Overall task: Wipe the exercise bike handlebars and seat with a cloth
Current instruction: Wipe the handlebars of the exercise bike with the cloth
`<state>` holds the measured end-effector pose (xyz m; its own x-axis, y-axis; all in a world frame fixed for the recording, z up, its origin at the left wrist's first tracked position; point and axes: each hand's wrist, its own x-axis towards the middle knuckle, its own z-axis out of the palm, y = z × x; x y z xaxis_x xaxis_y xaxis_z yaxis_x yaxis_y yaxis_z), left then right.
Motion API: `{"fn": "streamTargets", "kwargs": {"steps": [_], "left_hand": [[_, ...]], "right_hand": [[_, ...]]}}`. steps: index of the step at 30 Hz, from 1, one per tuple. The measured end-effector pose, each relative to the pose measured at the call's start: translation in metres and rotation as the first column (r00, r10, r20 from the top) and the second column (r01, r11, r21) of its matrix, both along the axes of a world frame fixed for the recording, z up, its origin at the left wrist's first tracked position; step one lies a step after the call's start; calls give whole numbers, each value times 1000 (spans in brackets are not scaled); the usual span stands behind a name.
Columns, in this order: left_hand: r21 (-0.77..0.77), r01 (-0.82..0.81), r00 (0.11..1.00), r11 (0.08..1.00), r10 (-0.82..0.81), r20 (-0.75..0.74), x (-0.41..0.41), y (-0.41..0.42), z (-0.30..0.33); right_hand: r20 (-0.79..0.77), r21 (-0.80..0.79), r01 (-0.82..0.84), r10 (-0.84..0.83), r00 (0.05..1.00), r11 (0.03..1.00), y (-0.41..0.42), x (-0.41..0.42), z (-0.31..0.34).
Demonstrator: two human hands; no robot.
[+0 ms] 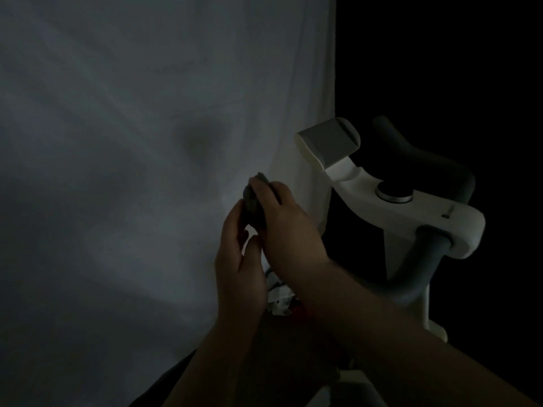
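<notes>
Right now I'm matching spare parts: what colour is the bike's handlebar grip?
Dark grey handlebar grip, on a white frame; head view.

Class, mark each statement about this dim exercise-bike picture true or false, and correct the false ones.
1. Both hands are at the left handlebar end. True: the right hand curls over the cloth there, and the left hand is just below.
2. The round knob sits on the white console. True.
3. A red curtain hangs behind. False: the sheet is white.
4. The right handlebar is being wiped. False: no hand touches it.
</notes>
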<state>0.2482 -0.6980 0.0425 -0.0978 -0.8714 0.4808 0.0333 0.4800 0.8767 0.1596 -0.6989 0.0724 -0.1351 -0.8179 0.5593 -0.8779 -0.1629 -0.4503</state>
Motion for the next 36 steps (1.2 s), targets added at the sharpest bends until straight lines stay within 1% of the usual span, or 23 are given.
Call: {"fn": "streamTargets", "kwargs": {"steps": [1,3,5,8,10,12,14,16,18,20,21,22,23,24,25,26,28,29,30,32,33,34,36], "left_hand": [[-17,4,1000,1000,-4,-1,-1,6,-1],[-58,44,999,997,-43,21,-4,19,-3],[-51,133,990,990,-129,63,-10,32,-7],[9,268,953,963,-266,143,-23,46,-15],[-53,286,940,957,-270,207,-32,51,-19],[-146,278,935,949,-233,268,-39,53,-21],[-202,261,935,944,-196,294,-46,56,-21],[-212,259,934,943,-188,305,-54,60,-19],[-213,276,916,937,-190,352,-61,63,-17],[-210,293,879,933,-176,444,-66,65,-16],[-198,296,859,935,-170,483,-68,65,-15],[-182,298,842,937,-168,512,-70,64,-14],[-167,299,827,939,-168,537,-72,64,-12],[-162,298,812,941,-161,560,-74,65,-11],[-170,296,797,940,-145,586,-76,67,-9],[-185,297,781,937,-127,612,-78,69,-7],[-202,307,749,930,-105,654,-82,73,-5],[-201,314,736,928,-104,669,-85,74,-4],[-196,321,725,927,-107,680,-88,75,-3],[-179,333,714,926,-123,690,-95,78,0],[-172,338,711,925,-131,691,-99,79,2],[-161,343,705,926,-140,696,-104,79,4],[-120,352,700,928,-176,692,-112,78,8]], "right_hand": [[-12,34,1,-1,1000,999,12,-3,-5],[-95,107,41,-30,995,993,46,-10,-19],[-187,105,107,-86,979,989,77,-18,-28],[-174,77,166,-151,973,983,114,-33,-34],[-163,86,212,-197,967,973,132,-51,-35],[-67,97,207,-202,977,973,142,-75,-35],[32,12,248,-248,968,969,142,-95,-37],[209,-44,331,-315,926,943,140,-92,-42],[363,-71,334,-287,886,940,143,-76,-52],[344,-55,312,-275,898,949,147,-68,-56],[281,-52,355,-328,902,933,146,-77,-56],[251,-69,426,-397,883,902,143,-91,-56],[288,-76,509,-470,834,857,140,-104,-56],[372,-52,578,-522,768,814,138,-111,-55],[455,-23,608,-533,713,794,136,-111,-56],[513,-13,598,-508,692,801,135,-106,-58],[517,-29,543,-452,727,839,138,-98,-61],[489,-25,536,-457,742,844,138,-102,-61],[461,-9,566,-499,734,824,135,-113,-61],[440,49,674,-621,648,737,128,-132,-56],[440,62,696,-646,624,715,126,-133,-53],[436,51,682,-631,642,729,125,-128,-54],[395,22,579,-539,744,815,133,-114,-55]]}}
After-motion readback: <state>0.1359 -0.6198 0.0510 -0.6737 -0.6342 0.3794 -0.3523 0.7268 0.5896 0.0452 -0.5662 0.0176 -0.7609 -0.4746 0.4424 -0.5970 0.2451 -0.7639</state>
